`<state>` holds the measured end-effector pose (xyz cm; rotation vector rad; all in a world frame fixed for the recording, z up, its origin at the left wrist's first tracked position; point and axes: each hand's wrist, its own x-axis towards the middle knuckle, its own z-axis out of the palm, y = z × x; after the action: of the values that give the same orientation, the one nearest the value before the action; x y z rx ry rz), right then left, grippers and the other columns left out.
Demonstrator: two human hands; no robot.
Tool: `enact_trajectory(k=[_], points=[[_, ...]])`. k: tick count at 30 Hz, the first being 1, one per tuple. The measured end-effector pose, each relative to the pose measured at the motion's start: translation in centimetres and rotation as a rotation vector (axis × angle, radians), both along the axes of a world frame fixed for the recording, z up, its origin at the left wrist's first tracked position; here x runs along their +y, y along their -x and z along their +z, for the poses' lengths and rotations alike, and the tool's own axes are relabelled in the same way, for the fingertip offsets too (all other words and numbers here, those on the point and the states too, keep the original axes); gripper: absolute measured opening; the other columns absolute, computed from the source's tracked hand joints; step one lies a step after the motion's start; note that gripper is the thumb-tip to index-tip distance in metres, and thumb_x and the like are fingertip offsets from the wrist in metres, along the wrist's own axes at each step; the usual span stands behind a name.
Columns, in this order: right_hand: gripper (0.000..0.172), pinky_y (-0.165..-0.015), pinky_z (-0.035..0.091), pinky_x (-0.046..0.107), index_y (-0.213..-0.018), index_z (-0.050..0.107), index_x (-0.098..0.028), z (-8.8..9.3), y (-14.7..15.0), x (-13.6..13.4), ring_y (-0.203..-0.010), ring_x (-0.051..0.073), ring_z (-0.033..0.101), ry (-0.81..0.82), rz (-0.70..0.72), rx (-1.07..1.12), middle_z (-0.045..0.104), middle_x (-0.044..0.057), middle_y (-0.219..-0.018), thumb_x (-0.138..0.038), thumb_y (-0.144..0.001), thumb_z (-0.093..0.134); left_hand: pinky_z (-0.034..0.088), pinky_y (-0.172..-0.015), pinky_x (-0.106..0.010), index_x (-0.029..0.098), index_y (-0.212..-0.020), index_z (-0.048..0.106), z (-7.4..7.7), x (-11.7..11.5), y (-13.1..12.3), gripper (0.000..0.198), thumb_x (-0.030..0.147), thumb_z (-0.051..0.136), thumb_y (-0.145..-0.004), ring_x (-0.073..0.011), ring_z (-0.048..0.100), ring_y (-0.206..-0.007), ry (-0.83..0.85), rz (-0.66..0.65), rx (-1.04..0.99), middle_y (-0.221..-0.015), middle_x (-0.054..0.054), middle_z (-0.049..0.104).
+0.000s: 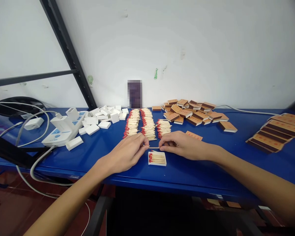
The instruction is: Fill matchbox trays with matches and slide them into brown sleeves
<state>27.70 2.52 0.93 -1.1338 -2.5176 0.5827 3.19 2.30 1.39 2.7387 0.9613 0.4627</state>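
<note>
Between my two hands a single matchstick [154, 147] is held level, one end in each hand's fingertips. My left hand [130, 152] pinches its left end, where the fingers hide the tip. At the other end, my right hand [178, 144] is closed in a pinch too. Just below the stick sits a white matchbox tray [157, 165] partly filled with red-headed matches. Beyond my hands lie long rows of matches [147, 123] and a shorter pile of matches [164, 128], heads to the left. A flat orange matchbox sleeve [194, 135] lies behind my right wrist.
White empty-looking trays [100, 116] are heaped at the back left, beside a power strip [61, 134] with chargers and cables. Orange matchboxes [194, 113] pile up at the back right. Flattened sleeves [277, 132] lie at far right. The blue table's front edge [162, 186] is near me.
</note>
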Motion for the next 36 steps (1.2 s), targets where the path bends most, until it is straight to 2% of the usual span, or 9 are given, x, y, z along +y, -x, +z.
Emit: enact_trajectory(k=[5, 11, 14, 18, 24, 29, 33, 36], points=[[0.02, -0.058, 0.038, 0.025, -0.093, 0.07, -0.02, 0.6, -0.4, -0.3, -0.065, 0.014, 0.052, 0.113, 0.019, -0.011, 0.063, 0.001, -0.075, -0.033, -0.091, 0.055, 0.044, -0.079, -0.033, 0.021, -0.096, 0.054, 0.2, -1.8, -0.7, 0.018, 0.029, 0.038, -0.101, -0.0183, 0.058, -0.088, -0.002, -0.019, 0.07, -0.094, -0.002, 0.061], [0.019, -0.058, 0.04, 0.024, -0.094, 0.069, -0.02, 0.5, -0.6, -0.4, -0.066, 0.013, 0.054, 0.139, 0.016, 0.0, 0.062, 0.001, -0.077, -0.033, -0.09, 0.057, 0.044, -0.083, -0.034, 0.02, -0.112, 0.056, 0.0, 0.2, 0.5, 0.021, 0.03, 0.04, -0.1, -0.0198, 0.06, -0.094, -0.055, 0.079, 0.092, -0.105, -0.005, 0.062], [0.019, -0.06, 0.039, 0.025, -0.091, 0.069, -0.02, 0.2, -0.8, -0.3, -0.068, 0.014, 0.054, 0.074, -0.009, -0.017, 0.063, 0.001, -0.078, -0.033, -0.091, 0.055, 0.043, -0.078, -0.033, 0.02, -0.102, 0.059, -0.2, 1.0, 0.8, 0.018, 0.029, 0.043, -0.099, -0.0198, 0.06, -0.089, -0.055, 0.073, 0.179, -0.099, -0.004, 0.062], [0.02, -0.064, 0.038, 0.027, -0.089, 0.068, -0.02, -0.2, -0.9, -0.2, -0.072, 0.015, 0.054, 0.008, -0.024, -0.041, 0.064, 0.003, -0.081, -0.034, -0.092, 0.055, 0.037, -0.081, -0.037, 0.018, -0.09, 0.057, -0.2, 0.9, 0.4, 0.021, 0.024, 0.039, -0.099, -0.0197, 0.059, -0.086, -0.091, 0.068, 0.225, -0.093, -0.003, 0.063], [0.019, -0.064, 0.037, 0.028, -0.083, 0.064, -0.019, -0.7, -0.2, -0.2, -0.066, 0.014, 0.05, -0.073, -0.033, -0.05, 0.061, 0.002, -0.075, -0.029, -0.092, 0.051, 0.036, -0.085, -0.037, 0.017, -0.093, 0.054, 0.3, 0.5, 0.1, 0.02, 0.025, 0.037, -0.101, -0.0165, 0.058, -0.078, -0.06, 0.035, 0.092, -0.088, -0.002, 0.064], [0.013, -0.06, 0.035, 0.026, -0.081, 0.056, -0.02, -1.3, -0.3, -0.1, -0.064, 0.014, 0.048, -0.114, -0.068, -0.061, 0.056, 0.0, -0.072, -0.025, -0.091, 0.049, 0.038, -0.066, -0.028, 0.019, -0.093, 0.056, 0.7, -0.5, -0.5, 0.017, 0.028, 0.043, -0.098, -0.0147, 0.055, -0.069, 0.044, 0.009, 0.034, -0.081, 0.0, 0.062], [0.013, -0.057, 0.035, 0.025, -0.08, 0.054, -0.02, -0.5, -0.4, -0.8, -0.061, 0.013, 0.046, -0.089, -0.149, -0.034, 0.053, -0.002, -0.067, -0.023, -0.09, 0.047, 0.036, -0.063, -0.026, 0.02, -0.093, 0.061, 0.6, -1.1, -1.2, 0.016, 0.029, 0.048, -0.096, -0.0142, 0.056, -0.07, 0.044, -0.039, 0.041, -0.08, 0.001, 0.063], [0.016, -0.052, 0.034, 0.024, -0.079, 0.057, -0.02, 0.5, 0.1, -2.2, -0.056, 0.012, 0.045, 0.022, -0.243, 0.058, 0.053, -0.003, -0.063, -0.028, -0.09, 0.048, 0.039, -0.069, -0.028, 0.019, -0.093, 0.064, 0.6, -0.4, -1.0, 0.021, 0.031, 0.047, -0.097, -0.0152, 0.058, -0.076, -0.031, 0.004, -0.012, -0.085, -0.001, 0.064]])
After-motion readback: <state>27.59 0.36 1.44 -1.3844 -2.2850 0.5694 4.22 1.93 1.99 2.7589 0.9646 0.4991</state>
